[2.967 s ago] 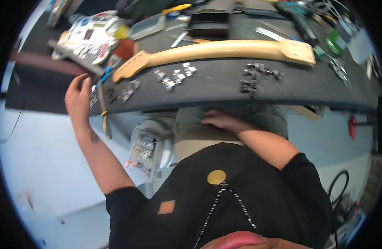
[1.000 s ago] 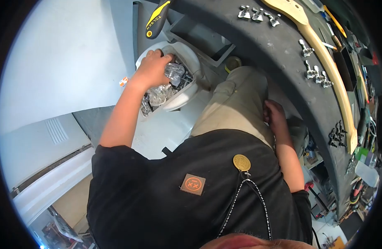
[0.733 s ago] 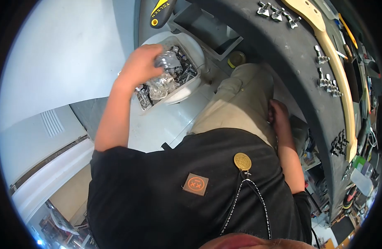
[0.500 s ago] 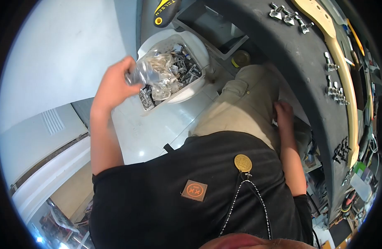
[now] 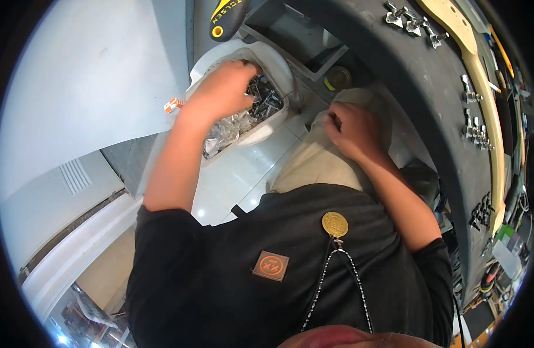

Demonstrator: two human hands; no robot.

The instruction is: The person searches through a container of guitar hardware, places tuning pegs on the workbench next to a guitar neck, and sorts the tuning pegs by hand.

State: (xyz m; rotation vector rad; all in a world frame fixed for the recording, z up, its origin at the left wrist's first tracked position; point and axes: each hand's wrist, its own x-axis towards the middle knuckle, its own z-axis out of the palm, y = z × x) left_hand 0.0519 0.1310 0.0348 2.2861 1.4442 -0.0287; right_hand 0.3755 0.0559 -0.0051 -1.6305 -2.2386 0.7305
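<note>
My left hand (image 5: 226, 88) reaches over a clear plastic bin (image 5: 243, 139) of small hardware. Its thumb and forefinger are apart above the contents; the other fingertips are partly hidden. Dark and shiny metal parts (image 5: 265, 100) lie to the right inside the bin, with crumpled clear plastic bags (image 5: 223, 132) below the hand. A small orange-and-white box (image 5: 173, 105) shows at the bin's left side, by my wrist. My right hand (image 5: 355, 130) is above my beige-trousered thigh, its fingers curled in a loose fist with nothing visible in them.
The bin sits on a white rounded support (image 5: 284, 64). Behind it stands a grey open tray (image 5: 322, 72), near a round tin (image 5: 338, 78). A black-and-yellow tool handle (image 5: 229, 18) hangs at the top. On the dark bench, right, lie a guitar neck (image 5: 492, 127) and several tuning machines (image 5: 415, 25).
My left hand has moved right, over the bin, and the clear plastic it held is no longer in its grip. My right hand has come up and leftward over the thigh.
</note>
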